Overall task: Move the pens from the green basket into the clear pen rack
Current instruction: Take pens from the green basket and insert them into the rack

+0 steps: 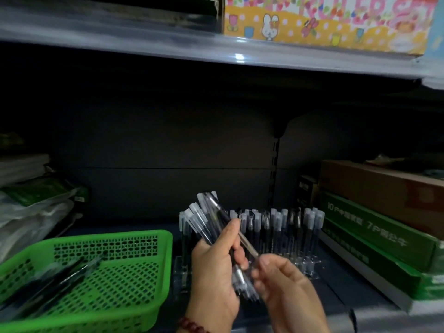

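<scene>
Dark shop shelving fills my view, with a pale upper shelf (144, 44) overhead that carries a bright cartoon-printed box (324, 20). On the lower shelf (341, 289) the green basket (108, 239) sits at the left. A few dark pens (60, 280) lie loose and slanted on its mesh floor, toward its left side.

Just beside the basket's right edge stands the clear pen rack (305, 263). It holds a row of capped pens (283, 227) standing upright, packed close together.

In front of the rack, the left hand (213, 272) is curled round a bundle of pens (204, 219). Their clear caps fan up and to the left above the thumb. A string of dark red beads (192, 325) circles that wrist.

The right hand (288, 292) is just beside it, slightly blurred. Its fingertips pinch the lower end of a single pen (247, 243), which slants up to the left across the bundle, and its cap rises above the others. I cannot tell whether this pen is free of the left hand's grip.

Right of the rack, a long green box (372, 231) with white print lies on its side with a brown carton (384, 188) on top. At the far left I see plastic-wrapped packs (36, 212) piled behind the basket.
</scene>
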